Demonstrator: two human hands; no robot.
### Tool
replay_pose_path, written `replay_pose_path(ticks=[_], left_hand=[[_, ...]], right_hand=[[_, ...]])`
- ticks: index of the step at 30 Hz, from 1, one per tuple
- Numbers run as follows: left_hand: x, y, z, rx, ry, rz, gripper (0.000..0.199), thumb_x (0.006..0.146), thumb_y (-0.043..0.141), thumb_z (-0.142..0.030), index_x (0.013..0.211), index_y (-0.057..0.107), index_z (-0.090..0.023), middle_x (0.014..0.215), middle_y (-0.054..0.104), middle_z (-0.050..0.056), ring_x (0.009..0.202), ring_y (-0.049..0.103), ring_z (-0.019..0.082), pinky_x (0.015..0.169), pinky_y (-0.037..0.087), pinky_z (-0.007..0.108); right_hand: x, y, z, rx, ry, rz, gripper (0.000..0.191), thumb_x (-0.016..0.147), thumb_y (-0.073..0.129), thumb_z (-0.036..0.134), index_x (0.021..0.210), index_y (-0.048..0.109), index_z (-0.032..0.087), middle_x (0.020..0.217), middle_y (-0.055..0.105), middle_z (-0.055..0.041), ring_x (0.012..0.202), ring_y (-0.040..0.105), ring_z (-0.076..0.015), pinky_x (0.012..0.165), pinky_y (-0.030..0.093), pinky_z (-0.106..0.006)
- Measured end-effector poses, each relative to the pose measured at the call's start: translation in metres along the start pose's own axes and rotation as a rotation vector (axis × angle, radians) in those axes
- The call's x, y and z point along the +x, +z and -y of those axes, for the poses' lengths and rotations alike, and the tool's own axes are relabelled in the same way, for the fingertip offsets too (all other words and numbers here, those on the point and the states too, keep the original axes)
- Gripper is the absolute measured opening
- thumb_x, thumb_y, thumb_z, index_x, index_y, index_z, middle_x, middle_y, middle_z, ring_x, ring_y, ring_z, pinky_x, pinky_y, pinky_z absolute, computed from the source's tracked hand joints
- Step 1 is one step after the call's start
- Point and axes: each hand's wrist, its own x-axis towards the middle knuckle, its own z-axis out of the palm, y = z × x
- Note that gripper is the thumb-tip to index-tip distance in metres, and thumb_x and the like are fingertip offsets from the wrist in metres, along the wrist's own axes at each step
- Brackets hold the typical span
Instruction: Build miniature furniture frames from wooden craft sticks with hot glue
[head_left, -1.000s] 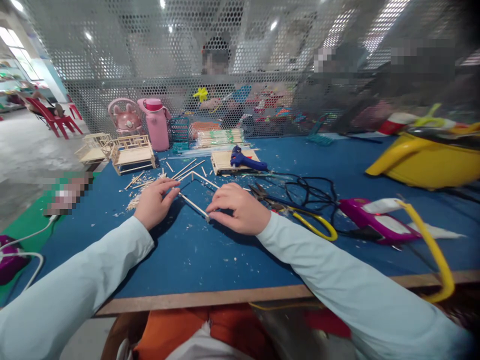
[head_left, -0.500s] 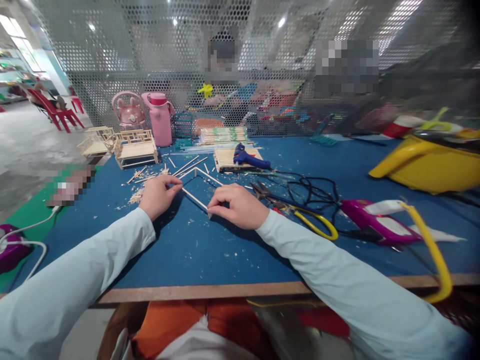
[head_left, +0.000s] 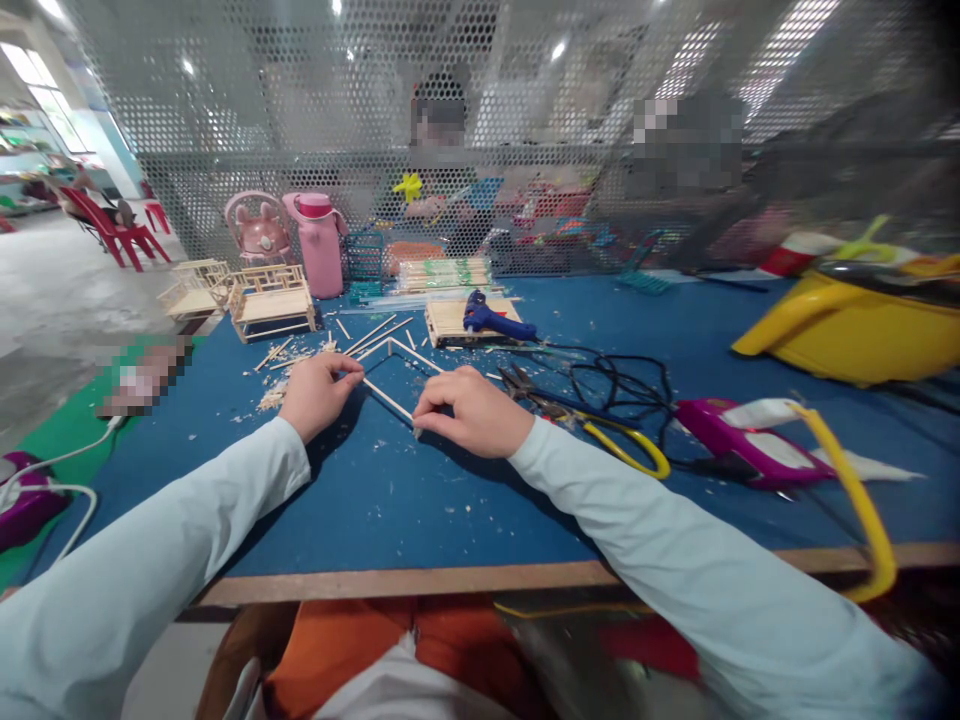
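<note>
A frame of thin wooden sticks (head_left: 388, 398) lies on the blue table between my hands, its far corner (head_left: 390, 345) showing. My left hand (head_left: 319, 393) pinches the frame's left corner between thumb and fingers. At its near corner, the fingertips of my right hand (head_left: 474, 411) close on the end of the front stick. The right side of the frame is partly hidden behind that hand. Loose sticks (head_left: 373, 334) and wood crumbs lie just beyond my left hand.
Small stick-built chairs (head_left: 271, 300) stand at back left beside a pink bottle (head_left: 321, 245). A blue glue gun (head_left: 495, 318) rests on a wooden panel (head_left: 444, 322). Pliers (head_left: 525, 384), black cable (head_left: 619, 380), a purple tool (head_left: 754, 440) and a yellow container (head_left: 847, 325) occupy the right.
The view has shifted very slightly. Both hands keep the same grip on the stick frame, with hardly any movement.
</note>
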Motion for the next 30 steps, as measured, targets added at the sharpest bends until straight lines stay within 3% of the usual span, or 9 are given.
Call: replay_pose_path(ticks=[8, 11, 14, 15, 18, 21, 26, 30], left_hand=[[0.001, 0.002, 0.006, -0.033, 0.020, -0.008, 0.015, 0.071, 0.058, -0.024, 0.078, 0.070, -0.018, 0.083, 0.071, 0.005, 0.075, 0.062, 0.019, 0.073, 0.047, 0.031], [0.002, 0.000, 0.013, -0.110, 0.017, -0.037, 0.023, 0.074, 0.055, -0.028, 0.089, 0.068, -0.017, 0.089, 0.070, 0.007, 0.076, 0.062, 0.019, 0.076, 0.047, 0.032], [0.006, -0.002, 0.020, -0.210, -0.013, -0.097, 0.033, 0.078, 0.047, -0.026, 0.106, 0.061, -0.013, 0.100, 0.067, 0.010, 0.085, 0.061, 0.019, 0.080, 0.046, 0.031], [0.007, -0.002, 0.022, -0.240, -0.046, -0.096, 0.035, 0.079, 0.045, -0.025, 0.109, 0.059, -0.012, 0.102, 0.066, 0.011, 0.086, 0.061, 0.018, 0.079, 0.046, 0.031], [0.012, 0.000, 0.025, -0.307, -0.154, -0.032, 0.036, 0.080, 0.041, -0.022, 0.111, 0.056, -0.010, 0.102, 0.065, 0.012, 0.077, 0.061, 0.015, 0.070, 0.048, 0.028], [0.015, 0.002, 0.026, -0.321, -0.168, 0.043, 0.033, 0.080, 0.043, -0.024, 0.105, 0.060, -0.011, 0.088, 0.068, 0.009, 0.060, 0.058, 0.012, 0.061, 0.047, 0.025], [0.009, -0.005, 0.020, -0.382, -0.169, 0.097, 0.028, 0.078, 0.049, -0.028, 0.097, 0.063, -0.012, 0.077, 0.068, 0.006, 0.054, 0.055, 0.011, 0.050, 0.043, 0.021], [-0.005, -0.013, 0.010, -0.422, -0.214, 0.136, 0.029, 0.074, 0.057, -0.026, 0.098, 0.061, -0.011, 0.064, 0.064, 0.003, 0.047, 0.053, 0.010, 0.042, 0.038, 0.018]], right_hand=[[0.000, 0.001, -0.002, 0.031, -0.054, -0.029, 0.013, 0.076, 0.059, 0.021, 0.067, 0.067, 0.017, 0.069, 0.067, -0.0014, 0.068, 0.058, -0.0126, 0.072, 0.035, -0.028], [-0.003, -0.006, -0.007, 0.164, -0.043, -0.197, 0.020, 0.081, 0.051, 0.026, 0.074, 0.067, 0.016, 0.073, 0.067, -0.0039, 0.068, 0.058, -0.0127, 0.068, 0.039, -0.025], [-0.007, -0.015, -0.015, 0.237, 0.083, -0.358, 0.027, 0.084, 0.044, 0.030, 0.079, 0.064, 0.013, 0.070, 0.063, -0.0036, 0.062, 0.054, -0.0117, 0.059, 0.039, -0.023], [-0.008, -0.016, -0.017, 0.232, 0.118, -0.321, 0.026, 0.083, 0.045, 0.031, 0.081, 0.064, 0.013, 0.063, 0.061, -0.0016, 0.056, 0.050, -0.0106, 0.055, 0.037, -0.022], [-0.010, -0.014, -0.024, 0.165, 0.152, -0.042, 0.025, 0.077, 0.052, 0.030, 0.087, 0.066, 0.013, 0.048, 0.052, 0.0034, 0.044, 0.041, -0.0088, 0.047, 0.030, -0.021], [-0.008, -0.007, -0.028, 0.134, 0.125, 0.109, 0.024, 0.078, 0.050, 0.030, 0.084, 0.068, 0.014, 0.055, 0.061, -0.0002, 0.050, 0.050, -0.0108, 0.051, 0.034, -0.022], [0.000, 0.002, -0.038, 0.177, 0.154, -0.015, 0.025, 0.078, 0.048, 0.027, 0.088, 0.066, 0.013, 0.075, 0.067, -0.0054, 0.067, 0.057, -0.0145, 0.064, 0.041, -0.026], [0.004, 0.005, -0.046, 0.264, 0.269, -0.199, 0.036, 0.076, 0.048, 0.030, 0.105, 0.059, 0.011, 0.072, 0.062, -0.0039, 0.060, 0.054, -0.0134, 0.060, 0.041, -0.026]])
